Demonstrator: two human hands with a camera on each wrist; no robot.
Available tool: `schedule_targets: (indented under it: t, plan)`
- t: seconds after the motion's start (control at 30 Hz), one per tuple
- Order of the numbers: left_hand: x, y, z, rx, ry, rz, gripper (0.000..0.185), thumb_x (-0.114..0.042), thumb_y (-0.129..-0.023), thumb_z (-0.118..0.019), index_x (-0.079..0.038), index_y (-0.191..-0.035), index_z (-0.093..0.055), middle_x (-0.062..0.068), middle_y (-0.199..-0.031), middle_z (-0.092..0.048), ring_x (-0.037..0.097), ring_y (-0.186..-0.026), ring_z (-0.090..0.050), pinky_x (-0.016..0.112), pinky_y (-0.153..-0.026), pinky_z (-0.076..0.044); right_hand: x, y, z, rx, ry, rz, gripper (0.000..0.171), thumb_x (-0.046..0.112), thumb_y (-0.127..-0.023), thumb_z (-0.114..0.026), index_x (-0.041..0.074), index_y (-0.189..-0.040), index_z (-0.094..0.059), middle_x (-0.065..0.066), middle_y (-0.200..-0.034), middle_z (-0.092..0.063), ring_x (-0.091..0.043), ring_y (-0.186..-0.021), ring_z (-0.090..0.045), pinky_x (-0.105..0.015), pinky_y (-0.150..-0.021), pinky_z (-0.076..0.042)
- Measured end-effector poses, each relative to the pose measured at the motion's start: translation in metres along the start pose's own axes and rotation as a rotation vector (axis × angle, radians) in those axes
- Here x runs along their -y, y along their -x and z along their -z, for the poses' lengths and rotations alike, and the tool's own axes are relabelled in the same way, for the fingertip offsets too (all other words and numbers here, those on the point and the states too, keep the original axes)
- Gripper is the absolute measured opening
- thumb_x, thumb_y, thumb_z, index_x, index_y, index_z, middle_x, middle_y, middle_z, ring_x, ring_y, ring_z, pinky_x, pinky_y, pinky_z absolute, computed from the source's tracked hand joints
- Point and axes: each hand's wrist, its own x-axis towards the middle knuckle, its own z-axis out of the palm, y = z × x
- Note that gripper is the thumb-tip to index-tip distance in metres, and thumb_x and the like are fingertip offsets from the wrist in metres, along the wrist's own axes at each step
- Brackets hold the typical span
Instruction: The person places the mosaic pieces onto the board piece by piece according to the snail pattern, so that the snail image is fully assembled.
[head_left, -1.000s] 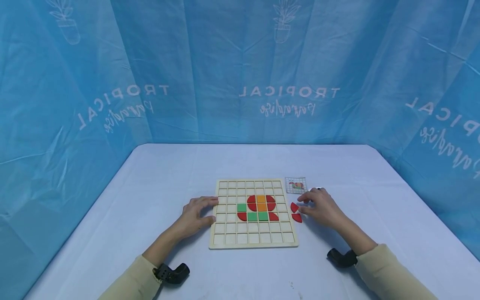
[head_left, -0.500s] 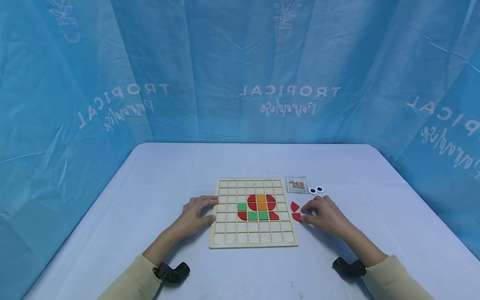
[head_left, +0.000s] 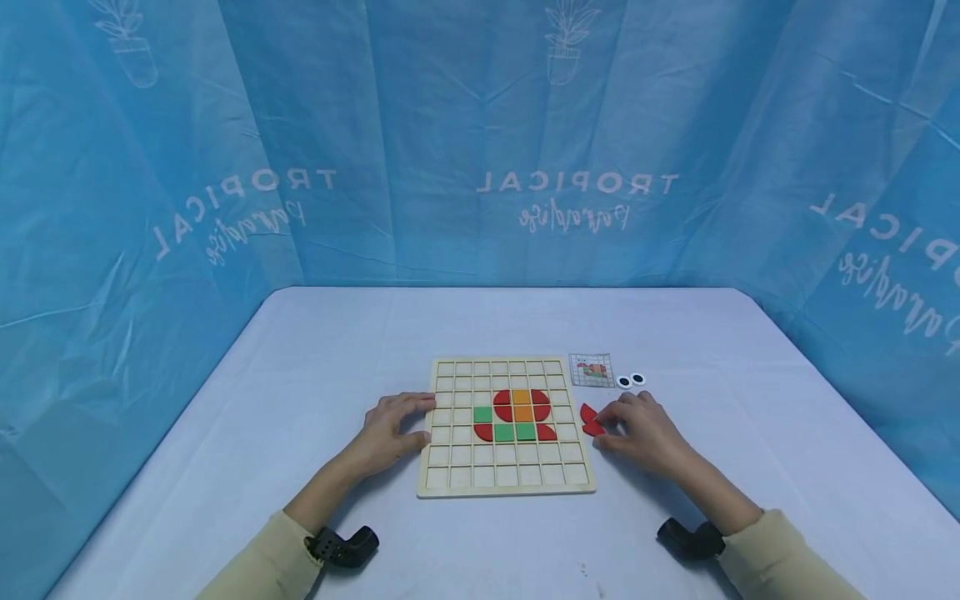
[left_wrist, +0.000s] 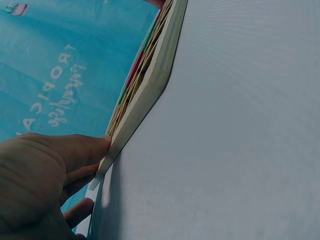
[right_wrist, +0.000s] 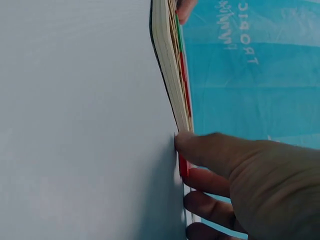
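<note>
Against the left edge of the wooden grid board (head_left: 507, 477), my left hand (head_left: 387, 431) rests its thumb and fingers, spread and fairly straight. Red, orange and green tiles sit in the middle cells of the board. Right of it, my right hand (head_left: 647, 432) pinches a red quarter-circle tile (head_left: 592, 430) between thumb and fingers. That tile looks slightly tilted and overlaps a second red quarter-circle tile (head_left: 587, 412) just behind it. In the right wrist view, the thumb (right_wrist: 200, 147) partly covers the red tile (right_wrist: 183, 166).
A small pattern card (head_left: 592, 370) with a coloured picture lies by the board's far right corner. Two white discs with black centres, like eyes (head_left: 631, 381), lie beside it. Blue printed curtains (head_left: 480, 233) enclose the white table (head_left: 337, 333).
My right hand drew back toward me from near the card, uncovering the eye discs, then took hold of the nearer red quarter-circle tile and shifted it slightly. The left hand stayed put.
</note>
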Motion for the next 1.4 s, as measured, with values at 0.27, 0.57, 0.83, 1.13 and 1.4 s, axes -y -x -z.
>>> schedule_targets:
  t: [0.27,0.57,0.83,1.13,1.4]
  plan:
    - [0.001,0.0,-0.001,0.0,0.001,0.0,0.047,-0.015,-0.081,-0.068,-0.011,-0.127,-0.057,0.003,-0.141,-0.049,0.03,-0.133,-0.033,0.055,-0.106,-0.017,0.005,-0.007,-0.003,-0.014,0.0,-0.002,0.029,0.027,-0.07,-0.081,0.014,-0.094,-0.071,-0.001,-0.091,-0.063,-0.019,-0.091,-0.047,-0.034,-0.074,-0.04]
    - [0.001,0.001,-0.002,0.002,0.005,-0.007,0.047,-0.014,-0.081,-0.067,-0.01,-0.127,-0.057,0.004,-0.141,-0.049,0.032,-0.133,-0.032,0.056,-0.106,-0.017,0.004,-0.008,-0.004,-0.003,0.012,-0.007,0.024,0.027,-0.072,-0.079,0.017,-0.093,-0.072,0.0,-0.09,-0.063,-0.019,-0.09,-0.046,-0.032,-0.073,-0.038]
    - [0.0,0.0,-0.001,0.001,-0.001,-0.004,0.048,-0.014,-0.082,-0.068,-0.011,-0.128,-0.057,0.004,-0.141,-0.049,0.031,-0.134,-0.032,0.056,-0.107,-0.017,-0.013,0.001,0.007,0.027,0.008,-0.043,0.024,0.023,-0.074,-0.078,0.018,-0.097,-0.072,0.0,-0.092,-0.062,-0.018,-0.089,-0.044,-0.03,-0.068,-0.035]
    - [0.003,0.0,-0.002,0.018,0.029,0.001,0.048,-0.014,-0.081,-0.067,-0.011,-0.128,-0.056,0.003,-0.142,-0.048,0.03,-0.134,-0.031,0.055,-0.109,-0.014,-0.018,0.009,0.015,0.009,0.04,-0.102,0.029,0.027,-0.072,-0.079,0.014,-0.098,-0.072,-0.006,-0.095,-0.063,-0.023,-0.092,-0.046,-0.035,-0.07,-0.041]
    - [0.006,-0.001,0.0,0.01,0.017,-0.007,0.047,-0.015,-0.082,-0.067,-0.013,-0.128,-0.056,0.003,-0.141,-0.048,0.03,-0.133,-0.032,0.054,-0.108,-0.015,-0.021,0.016,0.016,-0.017,0.023,-0.135,0.027,0.027,-0.072,-0.079,0.011,-0.094,-0.073,-0.007,-0.094,-0.064,-0.021,-0.09,-0.047,-0.033,-0.069,-0.038]
